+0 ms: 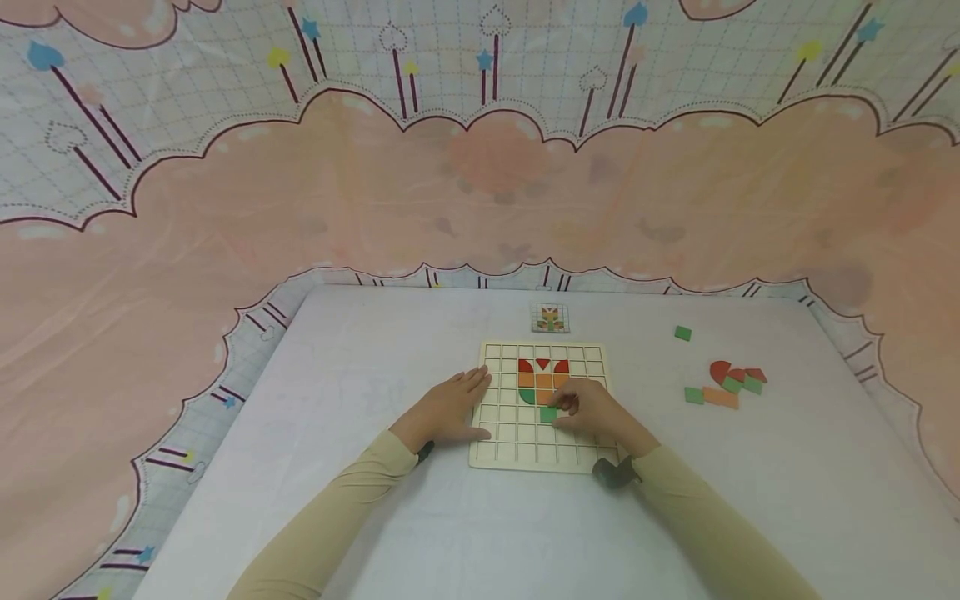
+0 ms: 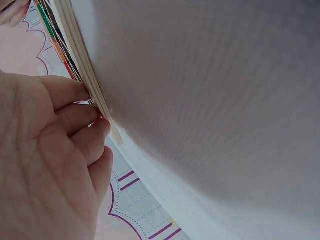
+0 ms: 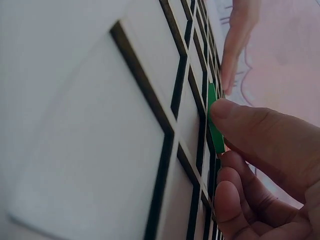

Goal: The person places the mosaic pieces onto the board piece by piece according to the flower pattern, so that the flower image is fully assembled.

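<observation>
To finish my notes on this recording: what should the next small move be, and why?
Probably settle the green square into the cell below the orange pieces: the right hand pinches it there, while the left hand rests against the edge of the board.

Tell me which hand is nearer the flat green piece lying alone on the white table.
The right hand: it is left of that green piece, over the pale wooden gridded board. The left hand is farther left, touching the board's left edge.
</observation>
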Motion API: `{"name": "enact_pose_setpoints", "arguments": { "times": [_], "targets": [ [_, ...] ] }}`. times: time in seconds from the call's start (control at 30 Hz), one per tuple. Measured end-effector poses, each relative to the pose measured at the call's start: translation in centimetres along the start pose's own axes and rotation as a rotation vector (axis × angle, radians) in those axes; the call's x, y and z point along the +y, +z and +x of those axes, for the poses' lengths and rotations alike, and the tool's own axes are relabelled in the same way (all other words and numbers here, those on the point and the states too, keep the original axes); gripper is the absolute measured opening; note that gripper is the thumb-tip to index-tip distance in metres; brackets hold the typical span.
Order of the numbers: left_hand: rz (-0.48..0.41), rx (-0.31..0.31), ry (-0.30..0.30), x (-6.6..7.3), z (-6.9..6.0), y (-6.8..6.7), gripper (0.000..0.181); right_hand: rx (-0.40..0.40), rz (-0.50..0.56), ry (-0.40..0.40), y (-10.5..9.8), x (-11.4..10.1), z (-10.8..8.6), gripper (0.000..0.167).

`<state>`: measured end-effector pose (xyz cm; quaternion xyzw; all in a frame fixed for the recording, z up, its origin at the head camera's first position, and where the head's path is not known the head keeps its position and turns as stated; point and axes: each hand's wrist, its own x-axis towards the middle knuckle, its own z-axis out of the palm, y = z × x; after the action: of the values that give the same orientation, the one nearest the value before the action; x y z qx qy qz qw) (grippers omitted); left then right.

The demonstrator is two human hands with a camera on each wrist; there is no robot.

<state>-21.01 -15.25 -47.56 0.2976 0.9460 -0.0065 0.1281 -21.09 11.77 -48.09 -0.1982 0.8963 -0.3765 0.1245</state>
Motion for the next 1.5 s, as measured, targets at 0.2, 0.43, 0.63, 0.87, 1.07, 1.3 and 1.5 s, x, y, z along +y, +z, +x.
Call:
{"name": "enact_pose_setpoints", "arguments": {
  "times": [0.2,0.43,0.63,0.87,1.07,1.3,1.5],
  "targets": [
    [0.001,0.006,0.005,-0.1,0.0,0.2,0.093,0.001,0.004,-0.064,-0.1,-0.3,-0.2,0.017],
    [-0.007,0.006,0.022,-0.1,-0.2,0.1,0.092,-0.006,-0.007,-0.018,0.2,-0.6,0.2,0.016],
    [-0.026,0.027,0.056,-0.2,-0.4,0.0,0.092,-0.007,-0.035,0.021,0.4,-0.7,0.5,0.017],
    [0.021,0.008,0.031,-0.4,0.1,0.2,0.094,-0.020,-0.032,-0.005,0.0,-0.4,0.4,0.018],
    [0.025,0.002,0.025,-0.3,0.2,0.3,0.094,0.007,-0.001,-0.115,-2.1,0.5,-0.4,0.020],
    [0.035,0.001,0.032,-0.3,0.0,0.2,0.094,0.040,-0.017,-0.109,-5.8,2.1,-1.6,0.028],
    [0.045,0.005,0.035,-0.5,0.2,0.5,0.095,0.095,-0.031,-0.113,-9.2,4.6,-3.2,0.030]
  ]
}}
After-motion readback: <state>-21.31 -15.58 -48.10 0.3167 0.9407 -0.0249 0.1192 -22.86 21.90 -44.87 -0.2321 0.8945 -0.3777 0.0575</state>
